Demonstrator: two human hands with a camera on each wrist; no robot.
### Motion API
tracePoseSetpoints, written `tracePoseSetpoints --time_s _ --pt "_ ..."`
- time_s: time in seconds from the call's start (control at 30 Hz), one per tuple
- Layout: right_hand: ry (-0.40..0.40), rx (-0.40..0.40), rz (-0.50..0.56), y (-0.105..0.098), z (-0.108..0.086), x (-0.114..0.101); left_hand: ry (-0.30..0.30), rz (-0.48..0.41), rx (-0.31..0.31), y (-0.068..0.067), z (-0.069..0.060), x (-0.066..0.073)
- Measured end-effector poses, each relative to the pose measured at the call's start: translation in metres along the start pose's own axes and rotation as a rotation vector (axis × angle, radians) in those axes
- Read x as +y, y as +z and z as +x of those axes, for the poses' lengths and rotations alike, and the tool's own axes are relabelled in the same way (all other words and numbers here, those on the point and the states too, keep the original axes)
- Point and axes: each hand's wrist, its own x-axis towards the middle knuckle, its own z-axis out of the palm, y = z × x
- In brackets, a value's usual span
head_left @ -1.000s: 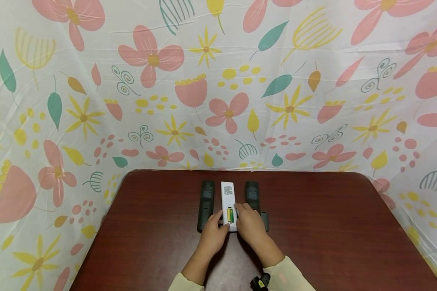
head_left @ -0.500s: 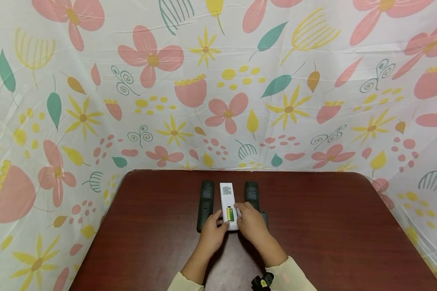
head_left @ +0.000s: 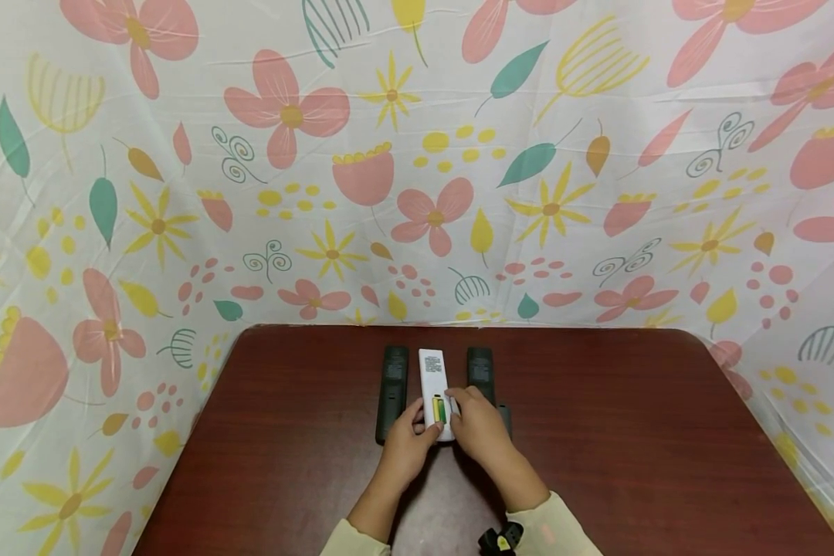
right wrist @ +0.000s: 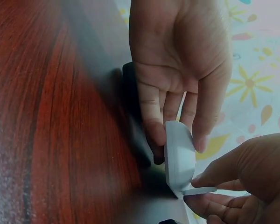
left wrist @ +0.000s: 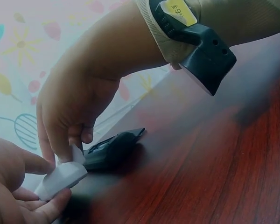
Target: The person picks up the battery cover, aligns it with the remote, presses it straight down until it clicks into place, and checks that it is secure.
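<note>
A white remote control (head_left: 432, 378) lies back side up between both hands in the head view, its battery compartment uncovered with yellow-green batteries (head_left: 439, 408) inside. My left hand (head_left: 407, 440) grips its lower end, the thumb by the lower end of the compartment. The right wrist view has this left hand (right wrist: 177, 60) around the remote's white end (right wrist: 179, 154). At the remote's right side, my right hand (head_left: 483, 425) pinches a thin white piece (right wrist: 200, 190), seemingly the battery cover. In the left wrist view the right hand (left wrist: 79, 102) reaches down beside the remote.
One dark remote (head_left: 392, 394) lies left of the white one, another dark remote (head_left: 481, 371) right of it, partly behind the right hand. A small dark piece (head_left: 505, 417) sits beside that hand. The brown table (head_left: 632, 432) meets a floral cloth (head_left: 431, 154) at the back.
The white remote has shifted slightly left and tilted a little. My left thumb has moved up to the lower end of the batteries. The right hand stays almost in place.
</note>
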Motion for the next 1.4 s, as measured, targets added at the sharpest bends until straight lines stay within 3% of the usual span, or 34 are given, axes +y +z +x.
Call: tracePoseSetpoints --time_s 0.33,0.77,1.1,1.4 --pt "0.030 -0.047 0.050 -0.004 -0.001 -0.003 -0.019 -0.107 0.019 -0.001 -0.001 0.002" --pt "0.025 -0.037 0.075 -0.006 -0.001 -0.002 -0.023 -0.160 0.024 -0.002 0.001 0.002" --pt "-0.017 0.051 0.107 -0.008 0.002 0.001 -0.037 -0.264 0.020 -0.004 0.001 0.006" --pt "-0.005 0.091 0.167 -0.011 0.004 0.007 -0.059 -0.340 0.004 -0.005 0.002 0.007"
